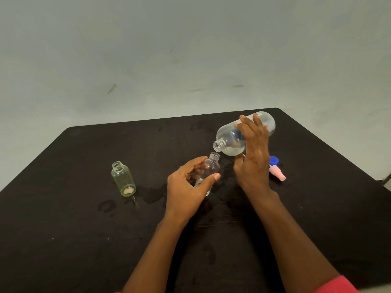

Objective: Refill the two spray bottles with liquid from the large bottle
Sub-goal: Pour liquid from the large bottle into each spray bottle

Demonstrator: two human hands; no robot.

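The large bottle (229, 142) is clear plastic with a round shoulder and a threaded neck, and it has no cap. The right grip (252, 153) is wrapped round its middle, with the fingers curled over the top and the thumb underneath. The bottle is tipped so that its mouth points down towards the left grip and its base is raised on the far side. Clear liquid lies along its lower wall.

The mouth of the large bottle is just above the open neck of a small clear spray bottle (212, 166), and a thin thread of liquid seems to run between them. The left grip (186, 187) is curled round this small bottle, with the thumb on the near side and the fingers on the far side. The small bottle stands on the table (63, 229).

Well to the left of the left grip, a second small bottle (123, 179) stands apart. It is tinted pale green and uncapped, and something pinkish shows through its base.

Just right of the right grip, a blue cap (274, 160) and a pink spray head (277, 174) lie close together.

The table is black with rounded far corners, and wet patches (152, 193) darken it between the two small bottles. A plain, pale, scuffed wall (169, 60) stands behind it. A red sleeve (336, 285) shows on the right forearm.
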